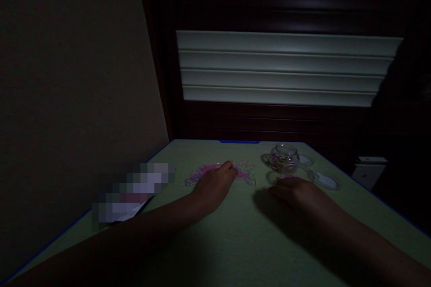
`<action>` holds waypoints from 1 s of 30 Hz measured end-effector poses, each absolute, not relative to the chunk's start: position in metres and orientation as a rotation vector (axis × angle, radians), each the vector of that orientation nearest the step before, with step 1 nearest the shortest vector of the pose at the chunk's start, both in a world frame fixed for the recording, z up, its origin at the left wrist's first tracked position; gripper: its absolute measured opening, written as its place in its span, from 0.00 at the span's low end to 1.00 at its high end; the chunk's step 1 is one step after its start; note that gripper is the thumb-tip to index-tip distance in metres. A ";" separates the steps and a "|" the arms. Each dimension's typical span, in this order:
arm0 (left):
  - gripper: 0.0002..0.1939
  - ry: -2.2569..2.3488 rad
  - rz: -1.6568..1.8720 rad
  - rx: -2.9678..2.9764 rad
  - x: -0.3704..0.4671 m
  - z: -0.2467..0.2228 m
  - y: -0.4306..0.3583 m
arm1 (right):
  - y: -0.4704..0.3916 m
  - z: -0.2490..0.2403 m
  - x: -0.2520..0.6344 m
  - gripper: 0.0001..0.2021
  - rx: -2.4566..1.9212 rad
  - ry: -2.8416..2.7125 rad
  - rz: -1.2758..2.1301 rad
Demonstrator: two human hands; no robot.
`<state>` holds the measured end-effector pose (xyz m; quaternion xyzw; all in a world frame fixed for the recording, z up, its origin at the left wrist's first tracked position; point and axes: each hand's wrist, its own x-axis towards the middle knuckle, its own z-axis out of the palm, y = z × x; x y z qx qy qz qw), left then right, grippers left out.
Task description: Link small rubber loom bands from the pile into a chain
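Observation:
My left hand [215, 184] is over a loose pile of small pink and pastel rubber bands [247, 174] on the table, its thumb and fingers pinched together. What lies in the pinch is too dark and small to make out. At the right, my right hand [298, 195] is curled against a clear round jar [305, 170], with some pink bands showing in it. The hand hides much of this jar and the fingertips are partly out of sight. Just behind stands another clear jar [283, 158], upright and uncovered, holding multicoloured bands.
Two clear, pale-centred lids [326, 181] lie at the right of the green table [232, 242] with its blue edge. A blurred-out flat item [134, 195] rests at the left, near the wall. A white boxy object [368, 172] stands beyond the right edge. Dark slatted panelling rises behind.

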<state>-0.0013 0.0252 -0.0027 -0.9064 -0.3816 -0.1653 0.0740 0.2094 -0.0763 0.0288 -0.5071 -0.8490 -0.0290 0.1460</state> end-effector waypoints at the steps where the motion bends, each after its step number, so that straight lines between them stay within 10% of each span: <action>1: 0.11 -1.143 -0.532 -2.734 -0.001 -0.002 0.025 | -0.077 0.029 0.209 0.10 -1.461 -2.436 -0.092; 30: 0.08 -0.947 -1.005 -2.851 0.000 -0.001 0.021 | -0.075 0.025 0.211 0.11 -1.461 -2.439 -0.141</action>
